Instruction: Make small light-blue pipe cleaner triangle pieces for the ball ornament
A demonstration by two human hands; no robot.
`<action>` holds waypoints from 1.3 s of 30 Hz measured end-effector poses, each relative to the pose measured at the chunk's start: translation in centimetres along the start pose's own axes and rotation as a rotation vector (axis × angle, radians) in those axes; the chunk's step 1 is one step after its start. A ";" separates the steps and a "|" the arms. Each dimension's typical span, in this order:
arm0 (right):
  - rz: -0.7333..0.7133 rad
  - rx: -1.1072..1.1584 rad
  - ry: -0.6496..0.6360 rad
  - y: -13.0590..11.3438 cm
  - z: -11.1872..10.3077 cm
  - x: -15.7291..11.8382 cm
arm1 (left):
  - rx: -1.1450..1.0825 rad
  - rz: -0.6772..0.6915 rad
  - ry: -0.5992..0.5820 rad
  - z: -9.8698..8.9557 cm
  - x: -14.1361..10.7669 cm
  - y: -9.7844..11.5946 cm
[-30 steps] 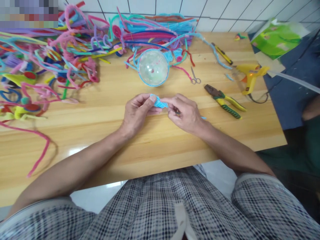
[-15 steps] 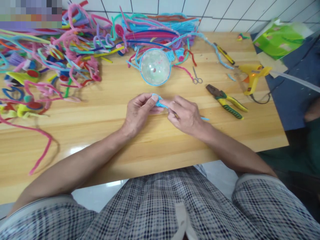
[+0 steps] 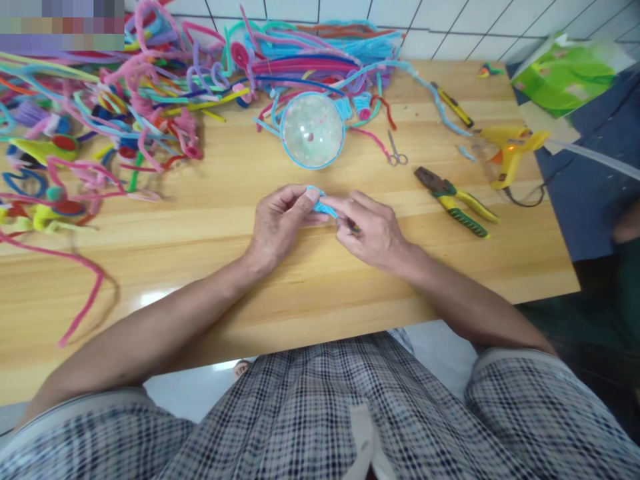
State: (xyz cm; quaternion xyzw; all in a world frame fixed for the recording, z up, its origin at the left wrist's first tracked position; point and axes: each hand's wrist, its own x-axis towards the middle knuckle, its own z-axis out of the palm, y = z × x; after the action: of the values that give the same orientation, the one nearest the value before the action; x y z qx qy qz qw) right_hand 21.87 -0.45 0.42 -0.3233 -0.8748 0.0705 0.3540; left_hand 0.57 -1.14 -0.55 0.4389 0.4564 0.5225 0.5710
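**Two hands meet over one small blue piece**

The left hand [image 3: 280, 223] is clamped on the blue piece [image 3: 325, 209], thumb on top and fingers beneath, probably so that it keeps steady for the other hand. That piece sits just above the wooden table [image 3: 225, 267], near the front of the clear bowl [image 3: 295, 148]. The right hand [image 3: 373, 227] is half curled, its forefinger reaching to the right end of the piece, seemingly to press or feel along it; whether its other fingers grip anything I cannot tell (something dark shows in their curl, too small to name).

Cutting and gluing tools lie to the right, presumably for easy reach and well apart from the coloured stems. Counted, they come to one pair of scissors [image 3: 394, 152], one pair of pliers [image 3: 443, 189], one yellow knife [image 3: 453, 105] and one glue gun [image 3: 510, 153], the last near the table's right edge, perhaps to spare its cord. One loose blue scrap [image 3: 466, 153] lies between the knife and the gun. Two blue wound bits [image 3: 343, 107] sit just beside the bowl. The fuzzy stems [image 3: 305, 67], heaped along the back and left, overlap too much to count.
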 end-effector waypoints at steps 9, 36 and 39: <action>0.292 0.334 0.000 0.5 -0.1 0.3 | -0.036 -0.072 0.014 0.0 0.1 0.3; 0.774 0.961 -0.042 0.1 0.4 1.5 | 0.032 0.062 0.020 0.7 -0.8 0.3; 0.774 0.943 -0.052 0.0 0.4 1.6 | 0.036 0.068 0.020 0.7 -0.9 0.4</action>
State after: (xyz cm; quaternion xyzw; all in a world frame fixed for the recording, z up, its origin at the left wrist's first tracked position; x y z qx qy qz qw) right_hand 20.72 0.55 1.04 -0.4243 -0.5767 0.5815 0.3862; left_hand 1.19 -1.98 0.04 0.4592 0.4563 0.5375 0.5405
